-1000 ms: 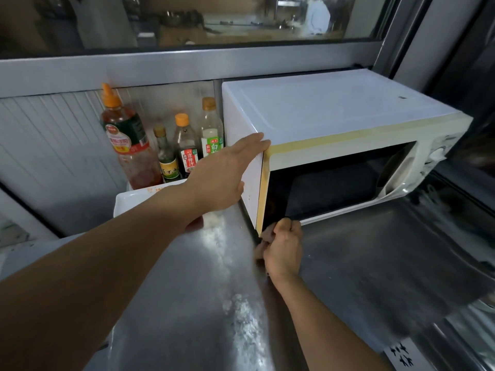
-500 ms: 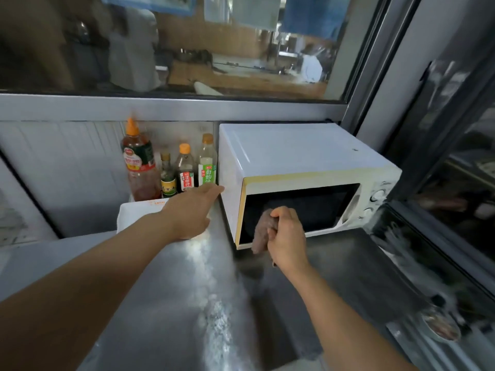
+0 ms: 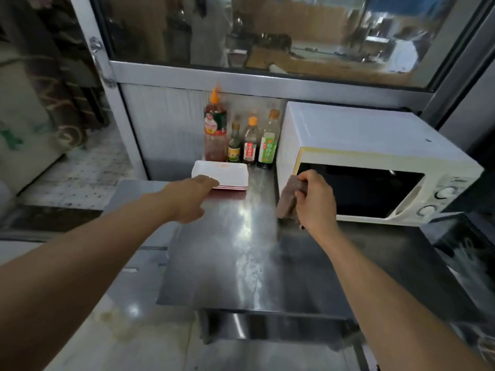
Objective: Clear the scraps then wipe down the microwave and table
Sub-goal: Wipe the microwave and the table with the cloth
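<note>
Steel tabletop (image 3: 241,263) runs across the middle, streaked with glare. At its left the left hand (image 3: 191,200) reaches forward, fingers extended and loose, fingertips at the near edge of a stack of white trays (image 3: 227,174); whether they touch is unclear. Behind the trays stand four sauce bottles (image 3: 242,140) against the back panel. Further right, the right hand (image 3: 314,200) pinches a brownish rag (image 3: 288,199) against the front left corner of the microwave (image 3: 361,145), door closed.

A careless push from the left hand could slide the trays into the bottles and topple them. The dangling rag may drag grime back onto the tabletop.

No scraps are discernible. The microwave's interior is dark behind its glass, and its right side and dials (image 3: 439,200) are blurred.
</note>
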Demonstrator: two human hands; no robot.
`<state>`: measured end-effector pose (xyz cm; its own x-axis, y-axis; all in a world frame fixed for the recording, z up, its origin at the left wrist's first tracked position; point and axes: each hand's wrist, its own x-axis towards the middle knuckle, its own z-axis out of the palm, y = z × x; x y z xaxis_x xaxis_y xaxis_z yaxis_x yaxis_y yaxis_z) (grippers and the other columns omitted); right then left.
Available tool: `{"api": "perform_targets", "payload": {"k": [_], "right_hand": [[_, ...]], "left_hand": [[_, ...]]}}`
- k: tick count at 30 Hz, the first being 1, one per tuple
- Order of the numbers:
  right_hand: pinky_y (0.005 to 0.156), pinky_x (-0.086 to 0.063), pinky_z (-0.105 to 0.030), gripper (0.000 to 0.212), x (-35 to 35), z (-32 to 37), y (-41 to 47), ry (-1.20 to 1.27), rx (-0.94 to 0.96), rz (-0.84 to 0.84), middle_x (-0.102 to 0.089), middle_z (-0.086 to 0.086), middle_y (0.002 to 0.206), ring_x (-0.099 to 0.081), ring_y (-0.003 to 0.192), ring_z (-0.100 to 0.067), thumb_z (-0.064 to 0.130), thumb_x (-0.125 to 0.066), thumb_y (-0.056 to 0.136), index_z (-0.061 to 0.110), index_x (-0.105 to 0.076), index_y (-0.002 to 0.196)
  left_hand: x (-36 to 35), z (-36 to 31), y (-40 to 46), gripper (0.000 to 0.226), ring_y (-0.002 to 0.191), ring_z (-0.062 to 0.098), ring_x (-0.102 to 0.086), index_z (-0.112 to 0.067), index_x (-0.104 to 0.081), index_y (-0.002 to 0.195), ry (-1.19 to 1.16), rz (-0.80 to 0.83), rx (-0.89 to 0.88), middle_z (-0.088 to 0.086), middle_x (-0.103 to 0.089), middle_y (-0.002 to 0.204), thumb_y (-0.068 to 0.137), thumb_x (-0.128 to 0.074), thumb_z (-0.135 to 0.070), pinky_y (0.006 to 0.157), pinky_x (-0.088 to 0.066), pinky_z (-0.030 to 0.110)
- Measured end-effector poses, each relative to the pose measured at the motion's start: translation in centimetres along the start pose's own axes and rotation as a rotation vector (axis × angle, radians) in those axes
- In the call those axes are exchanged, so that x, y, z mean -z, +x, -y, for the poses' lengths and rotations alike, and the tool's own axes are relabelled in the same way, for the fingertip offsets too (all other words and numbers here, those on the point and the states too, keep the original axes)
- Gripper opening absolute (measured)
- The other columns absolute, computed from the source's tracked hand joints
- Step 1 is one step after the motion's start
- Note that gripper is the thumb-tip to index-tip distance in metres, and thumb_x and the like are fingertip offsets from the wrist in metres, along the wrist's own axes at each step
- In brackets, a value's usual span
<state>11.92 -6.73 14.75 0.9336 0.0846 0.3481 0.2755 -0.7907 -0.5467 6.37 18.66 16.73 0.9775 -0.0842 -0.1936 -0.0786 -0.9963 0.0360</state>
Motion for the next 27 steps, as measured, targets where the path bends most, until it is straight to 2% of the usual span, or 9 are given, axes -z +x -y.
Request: {"api": "perform_targets", "payload": {"k": [4, 10, 13, 18, 21, 25, 27], "right_hand": [[0.079, -0.046, -0.035, 0.021, -0.3, 2.0, 0.4, 0.006, 0.017, 0.019, -0.057, -0.009, 0.114, -0.057, 0.1, -0.028, 0.003, -0.054, 0.088, 0.011, -0.054, 0.107], [0.08, -0.05, -0.039, 0.02, -1.4, 4.6, 1.9, -0.019, -0.023, -0.012, -0.059, -0.006, 0.111, -0.057, 0.099, -0.026, 0.003, -0.053, 0.088, 0.015, -0.055, 0.104], [0.076, -0.054, -0.045, 0.02, -2.7, 6.0, 2.9, -0.021, -0.095, -0.019, -0.059, -0.005, 0.111, -0.06, 0.094, -0.026, 0.004, -0.051, 0.09, 0.017, -0.055, 0.106], [0.084, -0.051, -0.045, 0.026, -5.5, 8.6, 4.4, -0.045, -0.237, -0.117, -0.06, -0.009, 0.114, -0.059, 0.101, -0.027, 0.002, -0.049, 0.09, 0.013, -0.055, 0.112], [0.089, -0.049, -0.046, 0.03, -7.3, 10.6, 4.8, -0.037, -0.341, -0.191, -0.061, -0.012, 0.115, -0.059, 0.103, -0.029, 0.0, -0.048, 0.088, 0.008, -0.056, 0.116], [0.091, -0.047, -0.032, 0.03, -8.3, 12.7, 3.9, -0.061, -0.447, -0.303, -0.064, -0.015, 0.112, -0.06, 0.105, -0.028, -0.003, -0.051, 0.088, 0.003, -0.058, 0.116], [0.088, -0.048, -0.032, 0.03, -8.1, 13.1, 3.2, -0.09, -0.499, -0.35, -0.065, -0.016, 0.111, -0.061, 0.102, -0.029, -0.003, -0.05, 0.089, 0.002, -0.059, 0.117]], "left_hand": [[0.0, 1.8, -1.3, 0.07, 0.13, 0.023, -0.041, -0.02, -0.023, 0.147, -0.02, -0.003, 0.016, 0.003, -0.029, 0.15, 0.087, -0.06, -0.019, 0.101, -0.042, 0.039], [0.9, 4.2, 0.3, 0.075, 0.138, 0.021, -0.033, -0.023, -0.016, 0.149, -0.036, -0.046, -0.028, 0.0, -0.021, 0.155, 0.089, -0.06, -0.022, 0.106, -0.038, 0.038], [1.1, 5.9, 2.2, 0.075, 0.138, 0.022, -0.032, -0.022, -0.016, 0.149, -0.037, -0.052, -0.108, 0.0, -0.022, 0.156, 0.089, -0.06, -0.022, 0.107, -0.037, 0.039], [1.9, 10.7, 6.4, 0.075, 0.132, 0.023, -0.038, -0.024, -0.02, 0.147, -0.049, -0.066, -0.248, -0.002, -0.029, 0.151, 0.086, -0.062, -0.026, 0.098, -0.042, 0.036], [2.4, 14.1, 8.8, 0.074, 0.134, 0.022, -0.037, -0.025, -0.022, 0.147, -0.023, -0.086, -0.353, -0.003, -0.028, 0.152, 0.085, -0.062, -0.021, 0.104, -0.039, 0.039], [3.2, 16.9, 11.3, 0.074, 0.136, 0.023, -0.034, -0.022, -0.022, 0.148, 0.003, -0.057, -0.475, 0.0, -0.027, 0.153, 0.085, -0.061, -0.02, 0.106, -0.037, 0.041], [3.4, 17.2, 12.3, 0.074, 0.136, 0.023, -0.035, -0.022, -0.021, 0.148, 0.013, -0.05, -0.533, 0.0, -0.027, 0.153, 0.086, -0.061, -0.022, 0.106, -0.037, 0.041]]}}
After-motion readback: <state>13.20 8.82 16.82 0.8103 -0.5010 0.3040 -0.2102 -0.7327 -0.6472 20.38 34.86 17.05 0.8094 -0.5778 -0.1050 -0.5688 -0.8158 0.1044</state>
